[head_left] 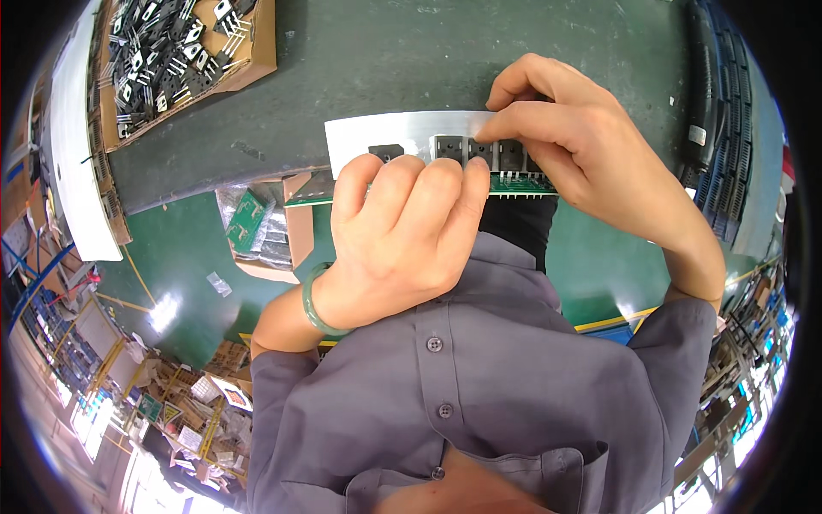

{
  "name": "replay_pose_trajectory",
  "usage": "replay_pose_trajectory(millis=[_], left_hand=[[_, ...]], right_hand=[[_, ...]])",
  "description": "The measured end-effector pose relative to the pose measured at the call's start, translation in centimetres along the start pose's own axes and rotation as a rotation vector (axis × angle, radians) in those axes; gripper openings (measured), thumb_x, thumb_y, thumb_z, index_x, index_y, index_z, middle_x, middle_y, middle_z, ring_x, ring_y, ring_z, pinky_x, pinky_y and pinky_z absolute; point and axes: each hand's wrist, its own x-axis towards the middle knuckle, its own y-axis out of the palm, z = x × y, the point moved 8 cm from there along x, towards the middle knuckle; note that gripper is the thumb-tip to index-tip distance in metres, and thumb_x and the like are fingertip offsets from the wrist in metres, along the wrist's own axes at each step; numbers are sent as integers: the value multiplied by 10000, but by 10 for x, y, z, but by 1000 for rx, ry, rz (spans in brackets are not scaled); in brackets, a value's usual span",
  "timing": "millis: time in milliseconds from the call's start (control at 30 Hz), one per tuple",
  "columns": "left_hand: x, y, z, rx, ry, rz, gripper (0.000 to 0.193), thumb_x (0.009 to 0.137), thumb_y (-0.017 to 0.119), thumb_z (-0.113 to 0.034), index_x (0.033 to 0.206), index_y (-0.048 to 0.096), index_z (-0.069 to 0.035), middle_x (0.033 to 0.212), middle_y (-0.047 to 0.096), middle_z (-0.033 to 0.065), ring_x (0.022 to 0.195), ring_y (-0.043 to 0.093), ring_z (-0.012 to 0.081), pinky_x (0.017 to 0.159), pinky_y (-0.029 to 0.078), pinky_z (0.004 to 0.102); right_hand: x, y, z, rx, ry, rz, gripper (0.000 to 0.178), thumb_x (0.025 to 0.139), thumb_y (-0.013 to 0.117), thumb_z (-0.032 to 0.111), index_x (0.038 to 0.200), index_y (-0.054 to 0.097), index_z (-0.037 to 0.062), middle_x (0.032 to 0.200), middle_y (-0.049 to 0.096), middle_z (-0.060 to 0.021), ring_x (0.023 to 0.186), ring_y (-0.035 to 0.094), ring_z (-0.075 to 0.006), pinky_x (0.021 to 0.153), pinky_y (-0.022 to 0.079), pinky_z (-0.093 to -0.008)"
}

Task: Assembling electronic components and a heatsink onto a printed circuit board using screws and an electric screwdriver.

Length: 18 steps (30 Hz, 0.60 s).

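Note:
A silvery metal strip (377,133) lies at the near edge of a dark table (385,60). A row of black square components (449,147) sits on the strip, above a narrow green circuit board (522,184). My left hand (402,231), with a green bangle (310,300) on the wrist, is closed over the strip and the board's near edge. My right hand (591,146) pinches the strip's right end, its forefinger pressed on the black components. What lies under my fingers is hidden.
A cardboard box (261,56) holding several loose black components (163,60) with metal legs stands at the table's far left. Below the table edge another carton (300,231) holds bagged green boards (248,218). Black ribbed trays (723,103) are stacked at the right.

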Motion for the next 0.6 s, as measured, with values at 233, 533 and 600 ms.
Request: replay_pose_trajectory(millis=[233,533,600], left_hand=[[3,1,1,-47,-7,69,350,623,613,-150,950,664,-38,860,490,37,759,494,190,699,383,346],[9,3,1,-84,-23,160,325,623,614,-133,931,654,-39,832,465,37,738,480,190,683,380,344],[6,-1,3,-94,-66,180,345,625,611,-87,962,672,-44,832,482,34,735,484,200,689,382,344]], right_hand=[[-3,2,4,-28,-25,-33,271,717,571,-132,917,674,17,956,578,-99,860,570,-253,703,460,-326],[-10,-10,0,24,67,-97,244,771,568,-124,946,674,9,960,585,-93,875,577,-215,728,461,-287],[-16,-32,0,41,81,-250,181,855,553,-96,979,660,-23,990,605,-91,883,577,-151,759,451,-246]])
